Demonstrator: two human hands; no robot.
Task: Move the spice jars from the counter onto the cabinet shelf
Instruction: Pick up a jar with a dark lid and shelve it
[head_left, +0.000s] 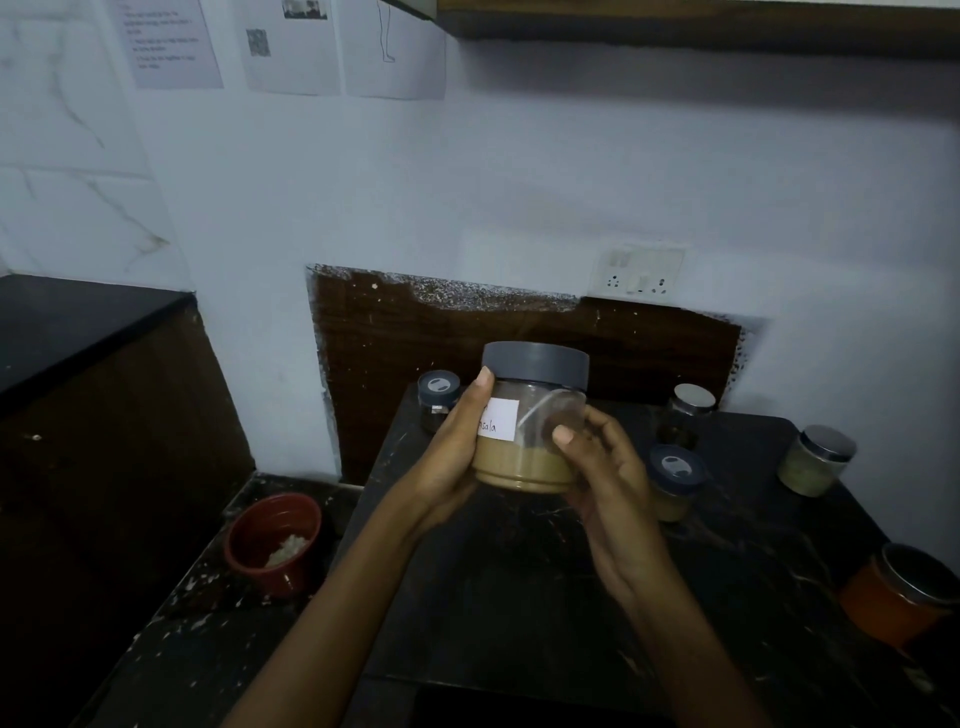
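Observation:
A clear jar of tan spice powder (524, 462) with a grey lid and a white handwritten label is held above the dark counter (519, 597). My left hand (452, 457) grips its left side, thumb up by the lid. My right hand (597, 467) holds its right side, thumb across the front. On the counter stand several more jars: a small grey-lidded one (439, 397) behind, another grey-lidded one (674, 483) to the right, a metal-lidded dark jar (688, 413), a greenish jar (818, 460) and an orange jar (898, 597). The cabinet's underside (701, 23) shows at the top.
A red pot (272, 543) with white bits sits on the lower ledge at the left. A second black counter (67, 322) lies further left. A wall socket (641, 273) and taped papers (291, 47) are on the white wall.

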